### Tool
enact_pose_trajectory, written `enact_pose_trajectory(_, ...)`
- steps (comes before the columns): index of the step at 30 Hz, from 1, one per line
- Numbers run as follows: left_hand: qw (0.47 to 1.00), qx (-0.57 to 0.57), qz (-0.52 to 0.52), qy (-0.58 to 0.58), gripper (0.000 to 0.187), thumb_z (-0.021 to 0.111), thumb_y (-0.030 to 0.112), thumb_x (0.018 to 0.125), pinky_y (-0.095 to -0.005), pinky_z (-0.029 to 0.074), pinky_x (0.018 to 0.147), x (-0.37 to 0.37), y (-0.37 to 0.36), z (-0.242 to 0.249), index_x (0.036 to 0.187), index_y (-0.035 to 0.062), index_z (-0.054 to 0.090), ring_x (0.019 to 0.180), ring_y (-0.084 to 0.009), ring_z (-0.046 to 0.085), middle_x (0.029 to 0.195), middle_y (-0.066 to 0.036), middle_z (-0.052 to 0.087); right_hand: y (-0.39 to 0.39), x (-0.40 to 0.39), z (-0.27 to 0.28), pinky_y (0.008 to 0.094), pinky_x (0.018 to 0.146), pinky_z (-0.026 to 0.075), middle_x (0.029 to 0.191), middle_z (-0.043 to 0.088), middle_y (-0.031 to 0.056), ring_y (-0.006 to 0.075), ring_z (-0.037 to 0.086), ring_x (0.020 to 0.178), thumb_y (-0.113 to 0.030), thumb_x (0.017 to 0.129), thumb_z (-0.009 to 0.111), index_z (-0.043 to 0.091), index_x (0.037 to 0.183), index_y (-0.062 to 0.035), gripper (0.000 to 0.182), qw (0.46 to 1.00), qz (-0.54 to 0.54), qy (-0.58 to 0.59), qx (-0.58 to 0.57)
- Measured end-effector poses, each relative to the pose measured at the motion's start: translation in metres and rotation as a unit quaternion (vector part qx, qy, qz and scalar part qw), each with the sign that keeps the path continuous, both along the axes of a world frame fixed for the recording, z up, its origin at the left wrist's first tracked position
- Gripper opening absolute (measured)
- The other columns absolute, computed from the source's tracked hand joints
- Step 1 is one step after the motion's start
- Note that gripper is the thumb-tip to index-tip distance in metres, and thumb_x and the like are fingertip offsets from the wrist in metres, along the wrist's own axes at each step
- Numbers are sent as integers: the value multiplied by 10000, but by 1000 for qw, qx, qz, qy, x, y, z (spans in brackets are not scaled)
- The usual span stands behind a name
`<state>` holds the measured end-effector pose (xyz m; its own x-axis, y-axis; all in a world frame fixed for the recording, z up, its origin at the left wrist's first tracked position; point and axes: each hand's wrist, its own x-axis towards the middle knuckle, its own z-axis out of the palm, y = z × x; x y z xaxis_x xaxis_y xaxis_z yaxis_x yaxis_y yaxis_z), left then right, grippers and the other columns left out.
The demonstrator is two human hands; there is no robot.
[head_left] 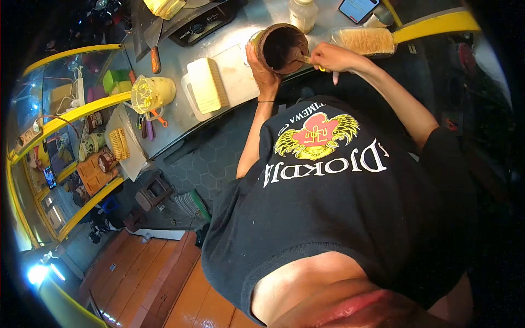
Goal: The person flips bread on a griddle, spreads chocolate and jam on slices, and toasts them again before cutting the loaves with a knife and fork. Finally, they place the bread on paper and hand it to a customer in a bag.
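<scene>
My left hand [263, 70] is wrapped around the side of a round tub [267, 48], tilted so that its mouth faces me. Dark brown spread coats the tub's inside and rim. Closed around the yellow handle of a spreader [307, 59], my right hand [334, 58] keeps it at the tub's right rim, where its far end is smeared brown. Left of the tub, a block of sliced bread [206, 86] rests on a white cutting board [236, 71]. Farther left stands a tub of pale yellow spread [155, 92], its rim smeared.
An orange-handled knife [156, 59] lies by a black appliance [202, 26]. Behind the brown tub is a jar [303, 15]; a bagged loaf [363, 41] and a phone [358, 8] are at right. Yellow-framed glass [82, 113] edges the counter's left side.
</scene>
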<state>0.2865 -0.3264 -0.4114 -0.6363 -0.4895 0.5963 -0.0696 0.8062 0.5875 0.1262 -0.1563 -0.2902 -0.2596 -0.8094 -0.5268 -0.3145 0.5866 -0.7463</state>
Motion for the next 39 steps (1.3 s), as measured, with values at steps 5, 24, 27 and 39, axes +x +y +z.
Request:
enact_pose_trajectory(5, 1000, -13, -24, -7, 948, 794, 133, 717, -450, 214, 1157, -1, -2, 0, 1452, 12, 209, 1383, -421, 274, 1487, -246, 270, 12, 20, -16, 281, 448, 512, 528, 316, -93, 36, 304, 406, -291, 986, 503, 545, 840, -51, 283, 936, -98, -339, -5)
enact_pose_trajectory(24, 955, -97, 94, -265, 772, 721, 260, 810, -487, 268, 1124, 130, -123, 67, 1417, -45, 354, 1371, -480, 265, 1481, -316, 277, -2, 72, 21, 206, 456, 447, 621, 388, -50, 26, 381, 494, -246, 1035, 442, 611, 1069, 14, 312, 915, -211, -233, -255)
enact_pose_trajectory(27, 974, 155, 15, -162, 651, 632, 164, 875, -416, 326, 1100, 143, -161, 77, 1434, -35, 363, 1347, -366, 377, 1471, -247, 368, -50, 99, 3, 190, 448, 427, 630, 393, -54, 24, 395, 514, -254, 1022, 481, 635, 1029, -3, 295, 902, -216, -249, -280)
enact_pose_trajectory(39, 464, 807, -296, 215, 437, 339, 281, 1042, -417, 417, 1058, 189, -230, 34, 1365, 13, 460, 1197, -273, 553, 1324, -145, 558, -156, 240, -19, 479, 724, 499, 871, 659, 234, 413, 639, 760, -168, 912, 558, 655, 1117, -58, 252, 952, 84, 118, -270)
